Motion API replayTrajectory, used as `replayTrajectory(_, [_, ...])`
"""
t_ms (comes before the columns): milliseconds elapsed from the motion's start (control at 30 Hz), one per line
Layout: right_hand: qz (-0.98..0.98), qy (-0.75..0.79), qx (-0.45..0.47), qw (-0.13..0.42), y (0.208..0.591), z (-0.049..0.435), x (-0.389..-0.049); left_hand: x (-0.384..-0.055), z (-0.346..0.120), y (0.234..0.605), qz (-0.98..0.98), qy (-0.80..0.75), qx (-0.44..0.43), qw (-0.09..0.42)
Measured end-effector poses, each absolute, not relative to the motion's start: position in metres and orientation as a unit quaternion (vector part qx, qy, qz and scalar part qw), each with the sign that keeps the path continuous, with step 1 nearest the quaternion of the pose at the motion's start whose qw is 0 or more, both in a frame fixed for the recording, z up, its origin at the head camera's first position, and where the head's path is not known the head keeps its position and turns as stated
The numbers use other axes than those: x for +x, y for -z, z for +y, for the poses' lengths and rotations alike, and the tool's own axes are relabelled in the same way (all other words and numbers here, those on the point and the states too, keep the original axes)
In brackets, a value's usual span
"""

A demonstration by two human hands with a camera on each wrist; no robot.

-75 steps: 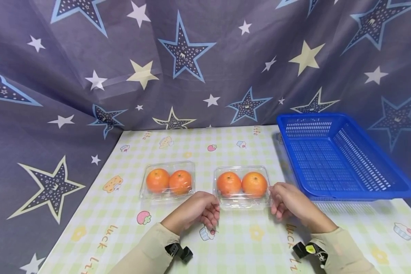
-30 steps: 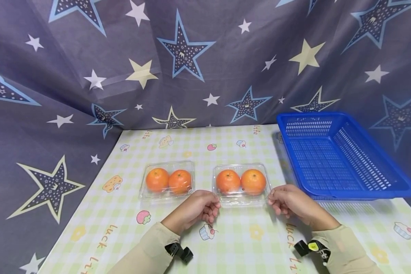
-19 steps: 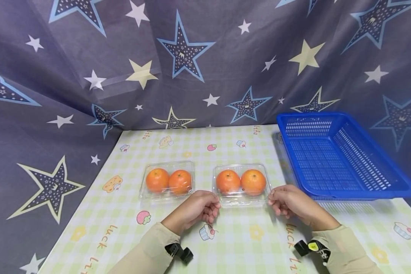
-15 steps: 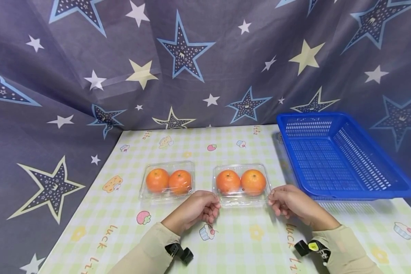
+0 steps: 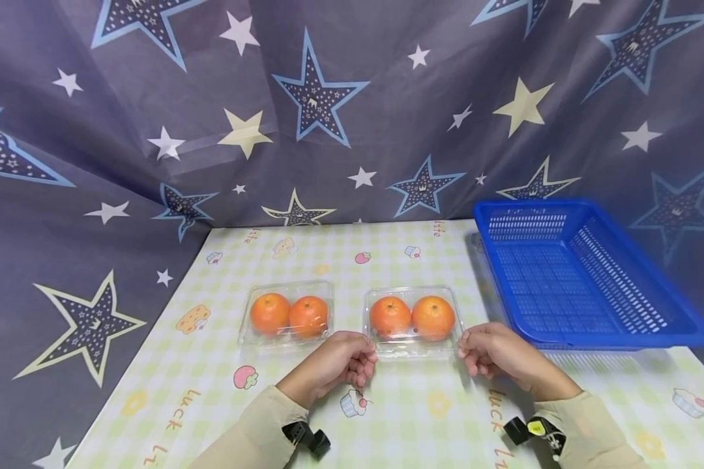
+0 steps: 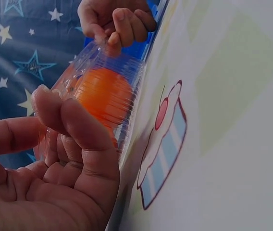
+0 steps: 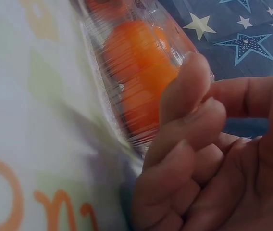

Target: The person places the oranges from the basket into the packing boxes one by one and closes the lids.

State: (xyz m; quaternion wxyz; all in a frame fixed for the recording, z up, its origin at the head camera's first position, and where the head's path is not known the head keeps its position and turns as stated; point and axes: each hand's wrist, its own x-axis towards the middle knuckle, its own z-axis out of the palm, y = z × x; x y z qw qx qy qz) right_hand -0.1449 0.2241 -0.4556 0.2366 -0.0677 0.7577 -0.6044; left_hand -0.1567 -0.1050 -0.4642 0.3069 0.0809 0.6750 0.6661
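Two clear plastic clamshell boxes, each holding two oranges, lie side by side on the table. At the front left corner of the right-hand box [image 5: 413,348], my left hand [image 5: 343,358] pinches the edge between thumb and curled fingers. My right hand [image 5: 495,355] pinches the front right corner of the same box. Inside it, the oranges [image 5: 433,318] show through the lid. The left-hand box [image 5: 258,286] sits just beyond my left hand, untouched. In the right wrist view, curled fingers [image 7: 184,125] hide part of the box wall [image 7: 141,139].
A blue plastic basket [image 5: 639,342] with slotted walls stands at the right, close behind my right hand. The table [image 5: 399,417] wears a checked, printed cloth. A dark curtain [image 5: 211,78] with stars hangs along the back and left.
Since the oldest frame, my right fingers have drawn in slightly on the box corner, and the box has shifted a little left. Lately only the head view tilts up; both hands keep their grip.
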Motion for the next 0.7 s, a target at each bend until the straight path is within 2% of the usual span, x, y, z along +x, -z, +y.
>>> replayTrajectory(700, [0.795, 0.564, -0.065, 0.213, 0.4525, 0.2243, -0.1430, -0.1525, -0.1033, 0.4597, 0.716, -0.628, 0.082, 0.294])
